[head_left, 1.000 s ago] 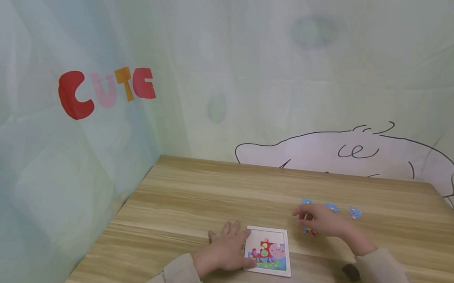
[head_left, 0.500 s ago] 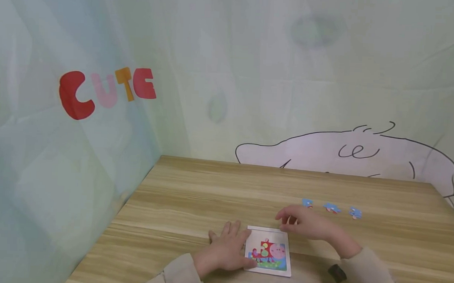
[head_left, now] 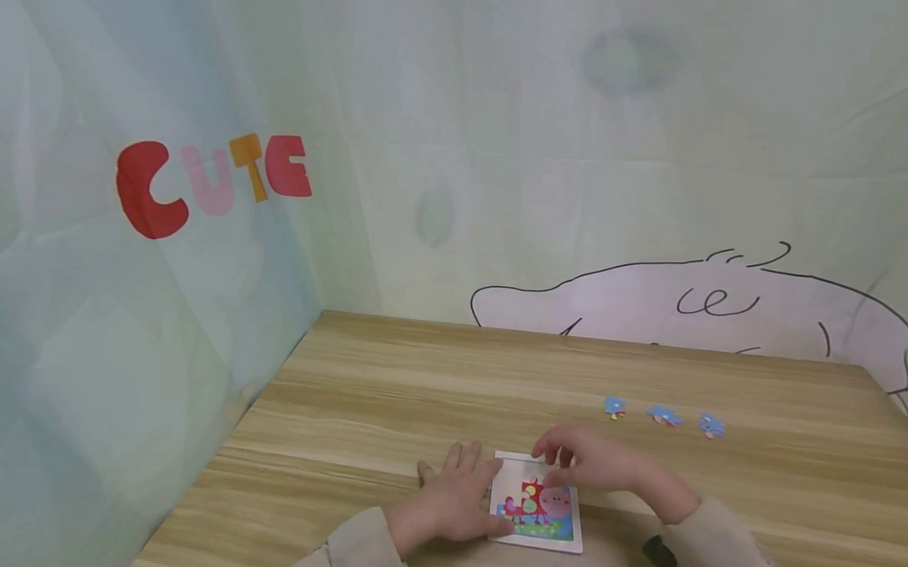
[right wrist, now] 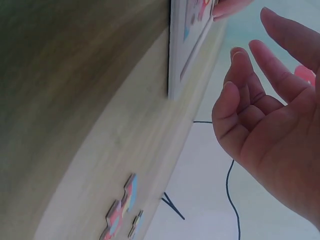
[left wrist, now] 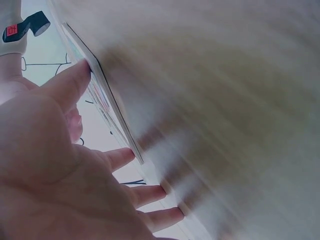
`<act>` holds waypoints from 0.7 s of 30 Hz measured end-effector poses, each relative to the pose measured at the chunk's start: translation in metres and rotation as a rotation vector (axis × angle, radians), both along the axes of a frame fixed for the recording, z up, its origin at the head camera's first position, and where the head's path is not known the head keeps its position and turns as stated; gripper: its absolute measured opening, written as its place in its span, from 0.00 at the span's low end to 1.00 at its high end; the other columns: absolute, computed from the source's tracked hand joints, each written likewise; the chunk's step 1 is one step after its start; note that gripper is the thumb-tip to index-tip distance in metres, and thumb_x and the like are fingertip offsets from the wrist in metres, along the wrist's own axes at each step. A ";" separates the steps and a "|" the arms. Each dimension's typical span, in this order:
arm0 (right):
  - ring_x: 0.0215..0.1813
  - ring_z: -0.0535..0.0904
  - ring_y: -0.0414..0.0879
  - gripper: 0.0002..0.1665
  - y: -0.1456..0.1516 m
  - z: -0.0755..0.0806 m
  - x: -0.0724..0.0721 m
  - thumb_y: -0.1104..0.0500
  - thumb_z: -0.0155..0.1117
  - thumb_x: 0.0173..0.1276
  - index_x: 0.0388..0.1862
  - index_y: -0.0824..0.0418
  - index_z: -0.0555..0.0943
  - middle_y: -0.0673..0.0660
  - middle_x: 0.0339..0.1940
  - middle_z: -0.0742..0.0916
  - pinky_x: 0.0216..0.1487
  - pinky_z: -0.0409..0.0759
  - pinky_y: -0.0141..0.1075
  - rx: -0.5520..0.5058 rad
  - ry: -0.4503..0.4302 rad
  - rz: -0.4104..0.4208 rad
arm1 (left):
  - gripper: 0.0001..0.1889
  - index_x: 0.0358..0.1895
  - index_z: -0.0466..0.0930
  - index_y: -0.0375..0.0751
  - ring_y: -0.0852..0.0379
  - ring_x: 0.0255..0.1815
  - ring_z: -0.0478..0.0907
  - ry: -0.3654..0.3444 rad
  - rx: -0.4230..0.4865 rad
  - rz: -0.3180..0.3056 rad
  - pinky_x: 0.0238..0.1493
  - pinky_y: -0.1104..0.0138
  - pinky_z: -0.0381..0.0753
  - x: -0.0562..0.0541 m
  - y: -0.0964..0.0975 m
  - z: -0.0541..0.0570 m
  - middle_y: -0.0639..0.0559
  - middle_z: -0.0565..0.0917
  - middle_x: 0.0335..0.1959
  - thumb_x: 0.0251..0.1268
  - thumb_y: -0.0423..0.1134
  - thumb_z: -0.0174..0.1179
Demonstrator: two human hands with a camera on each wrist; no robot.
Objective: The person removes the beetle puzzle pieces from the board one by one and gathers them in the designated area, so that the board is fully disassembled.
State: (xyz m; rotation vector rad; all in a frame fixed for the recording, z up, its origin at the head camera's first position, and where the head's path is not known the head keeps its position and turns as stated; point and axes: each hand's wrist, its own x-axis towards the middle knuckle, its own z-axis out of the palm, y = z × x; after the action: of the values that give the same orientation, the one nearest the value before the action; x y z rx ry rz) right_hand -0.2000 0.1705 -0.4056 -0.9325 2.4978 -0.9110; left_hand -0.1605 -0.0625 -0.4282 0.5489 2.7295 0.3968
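A white-framed jigsaw board [head_left: 535, 543] lies on the table, its lower part filled with colourful pieces that include a pink cartoon head. Spread fingers of my left hand [head_left: 450, 500] rest at the board's left edge, thumb on its lower corner. My right hand [head_left: 598, 462] hovers over the board's upper right, fingers loosely bent. In the right wrist view, thumb and index finger of my right hand [right wrist: 275, 110] stand apart, and I see nothing between them. Three loose blue puzzle pieces lie farther back: one left [head_left: 615, 408], one middle [head_left: 664, 416], one right [head_left: 711, 426].
The wood-grain table [head_left: 390, 381] meets printed cloth hangings at its back and left. A small black device [head_left: 660, 553] sits beside the right sleeve, and a similar black device [left wrist: 27, 27] shows on the right wrist in the left wrist view.
My right hand has moved left, from near the loose pieces to over the board. A blue-and-red piece seen below it earlier is out of sight in the head view. My left hand stays put.
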 end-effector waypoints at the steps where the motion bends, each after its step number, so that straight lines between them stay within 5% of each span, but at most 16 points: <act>1: 0.40 0.76 0.40 0.16 -0.001 -0.001 0.000 0.58 0.68 0.63 0.49 0.61 0.80 0.51 0.43 0.83 0.39 0.76 0.31 -0.003 -0.010 0.006 | 0.44 0.71 0.65 0.49 0.31 0.74 0.50 0.001 0.000 -0.001 0.54 0.22 0.47 0.000 0.000 0.000 0.38 0.57 0.75 0.52 0.68 0.62; 21: 0.35 0.74 0.39 0.19 -0.016 -0.015 0.005 0.63 0.73 0.55 0.45 0.60 0.80 0.48 0.35 0.80 0.38 0.75 0.31 0.001 -0.101 -0.003 | 0.44 0.70 0.65 0.49 0.32 0.74 0.50 0.005 -0.011 -0.003 0.54 0.22 0.48 -0.001 0.000 -0.001 0.39 0.58 0.74 0.52 0.68 0.62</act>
State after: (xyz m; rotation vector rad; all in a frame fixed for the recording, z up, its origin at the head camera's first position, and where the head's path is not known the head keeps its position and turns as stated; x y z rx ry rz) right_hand -0.1955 0.1544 -0.4203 -0.8608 2.4156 -0.9337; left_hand -0.1615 -0.0623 -0.4288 0.5515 2.7341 0.3806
